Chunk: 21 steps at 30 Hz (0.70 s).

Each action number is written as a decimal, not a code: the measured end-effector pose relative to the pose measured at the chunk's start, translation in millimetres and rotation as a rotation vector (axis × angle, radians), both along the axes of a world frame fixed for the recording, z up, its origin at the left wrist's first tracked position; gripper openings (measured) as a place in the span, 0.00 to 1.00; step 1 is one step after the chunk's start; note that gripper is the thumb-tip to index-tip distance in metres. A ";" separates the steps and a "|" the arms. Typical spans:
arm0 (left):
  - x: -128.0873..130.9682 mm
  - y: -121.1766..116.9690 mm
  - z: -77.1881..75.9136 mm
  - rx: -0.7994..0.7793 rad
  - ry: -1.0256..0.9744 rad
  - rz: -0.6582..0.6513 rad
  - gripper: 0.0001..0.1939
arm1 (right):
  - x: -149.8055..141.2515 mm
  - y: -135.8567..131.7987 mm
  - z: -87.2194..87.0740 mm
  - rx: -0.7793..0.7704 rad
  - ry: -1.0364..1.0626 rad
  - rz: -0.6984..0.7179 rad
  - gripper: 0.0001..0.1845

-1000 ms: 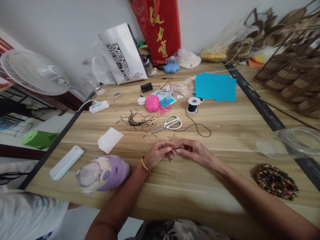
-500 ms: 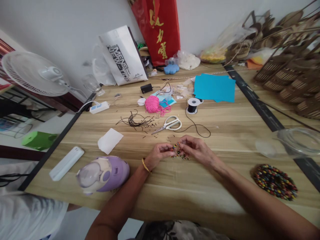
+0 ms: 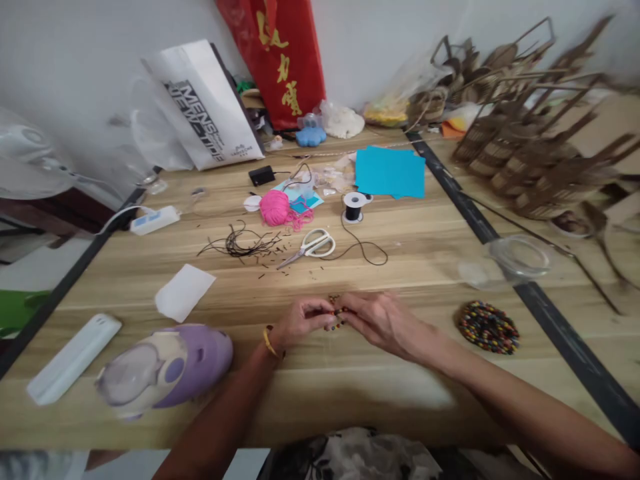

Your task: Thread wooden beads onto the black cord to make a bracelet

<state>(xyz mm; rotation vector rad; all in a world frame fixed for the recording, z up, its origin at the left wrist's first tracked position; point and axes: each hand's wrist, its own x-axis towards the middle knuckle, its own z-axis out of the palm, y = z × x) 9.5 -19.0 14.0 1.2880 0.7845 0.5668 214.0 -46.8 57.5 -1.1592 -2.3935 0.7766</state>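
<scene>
A small string of colourful beads (image 3: pixel 336 326) runs between my two hands just above the table. My left hand (image 3: pixel 303 323), a yellow bangle (image 3: pixel 271 341) at its wrist, pinches one side of it. From the other side, the fingers of my right hand (image 3: pixel 379 318) close on the strand and cover part of it. Beyond the hands lie white-handled scissors (image 3: pixel 318 244), black cord pieces (image 3: pixel 240 243) with short clippings, and a spool of black cord (image 3: pixel 353 208). Off to the right rests a coiled heap of multicoloured beads (image 3: pixel 489 328).
A purple-and-cream device (image 3: pixel 195 360) and a long white case (image 3: pixel 75 360) stand left, near white paper (image 3: pixel 184 292). Pink yarn (image 3: pixel 276 207) and blue sheets (image 3: pixel 390 173) lie farther back. Woven baskets (image 3: pixel 530 160) fill the back right. A clear coil (image 3: pixel 520 257) sits right.
The view has swung right, so the table things appear shifted left. My right hand has turned over the strand, its back now more toward me, and the hands are closer together.
</scene>
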 end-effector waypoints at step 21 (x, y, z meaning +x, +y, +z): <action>-1.1 2.2 -6.3 0.034 0.033 0.032 0.11 | 148.2 -98.3 -11.5 -0.111 0.242 -1.050 0.15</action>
